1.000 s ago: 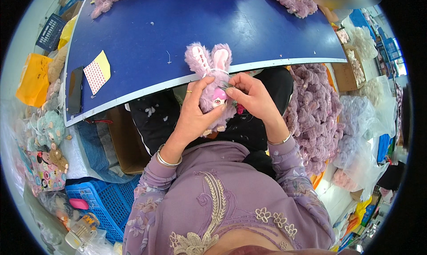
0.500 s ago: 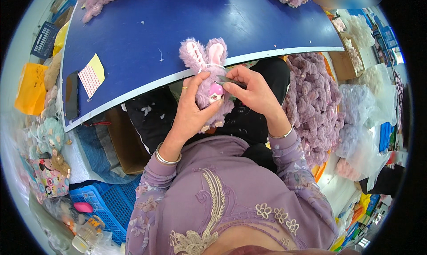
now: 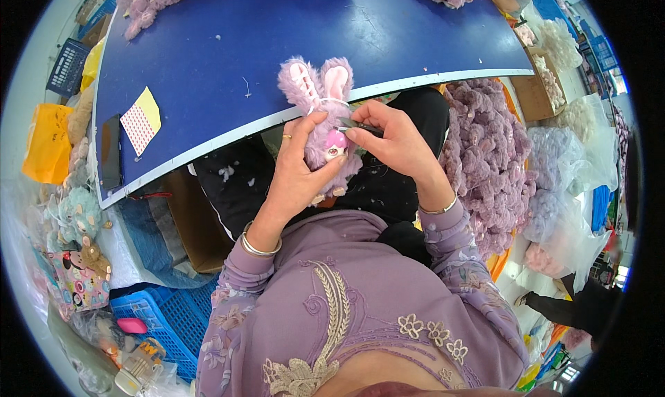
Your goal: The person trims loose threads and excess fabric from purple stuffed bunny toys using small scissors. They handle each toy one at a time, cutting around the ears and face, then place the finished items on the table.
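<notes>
The plush bunny (image 3: pixel 335 138) is smack between both hands: left hand (image 3: pixel 296 163) clutches its side, right hand (image 3: pixel 396 142) pinches a slim dark tool (image 3: pixel 367 128) by its forehead.

A person seated at a blue table (image 3: pixel 228 57) grips a purple plush rabbit (image 3: pixel 315 142) in the left hand (image 3: pixel 299 160) while the right hand (image 3: pixel 395 142) pinches a slim dark tool (image 3: pixel 367 128), its tip at the upper edge of the toy's face. The rabbit's ears overlap the table's near edge. A patterned paper sheet (image 3: pixel 140 123) lies at the table's left end, a mound of purple plush pieces (image 3: pixel 488 165) sits at right, and a blue plastic basket (image 3: pixel 156 319) stands near left.
</notes>
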Demonstrator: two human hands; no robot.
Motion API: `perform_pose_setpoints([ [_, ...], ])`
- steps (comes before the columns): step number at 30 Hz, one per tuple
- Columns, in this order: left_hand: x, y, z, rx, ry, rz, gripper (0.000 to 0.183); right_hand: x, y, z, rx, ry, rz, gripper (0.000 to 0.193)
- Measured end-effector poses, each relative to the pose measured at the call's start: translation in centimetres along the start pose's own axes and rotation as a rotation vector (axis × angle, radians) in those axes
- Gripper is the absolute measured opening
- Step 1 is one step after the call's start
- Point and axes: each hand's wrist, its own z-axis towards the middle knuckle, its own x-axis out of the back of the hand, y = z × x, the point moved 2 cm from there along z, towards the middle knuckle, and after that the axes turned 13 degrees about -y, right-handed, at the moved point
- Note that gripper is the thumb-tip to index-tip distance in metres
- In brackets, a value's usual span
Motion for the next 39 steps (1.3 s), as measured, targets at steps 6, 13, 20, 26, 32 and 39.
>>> perform_pose_setpoints([
  [6, 0.1, -0.1, 0.0, 0.01, -0.001, -0.01, 0.065, 0.2, -0.4, 0.1, -0.078, -0.064, 0.034, 0.021],
  [13, 0.0, 0.2, 0.3, 0.034, 0.008, -0.037, 0.064, -0.9, 1.5, 0.4, 0.039, -0.003, 0.241, 0.018],
  [20, -0.3, 0.2, 0.3, 0.046, 0.038, -0.059, 0.065, -0.7, 2.4, 0.7, 0.034, -0.06, 0.45, 0.015],
  [26, -0.5, 0.0, 0.4, 0.037, 0.038, -0.058, 0.065, -0.6, 2.2, 0.3, 0.095, -0.052, 0.247, 0.015],
  [32, -0.5, 0.2, 0.4, 0.056, 0.021, -0.076, 0.065, -0.3, 1.8, 0.0, 0.112, -0.015, 0.203, 0.021],
  [39, -0.4, -0.1, 0.1, 0.042, 0.024, 0.0, 0.064, -0.6, 1.2, 0.5, 0.12, -0.005, 0.14, 0.022],
])
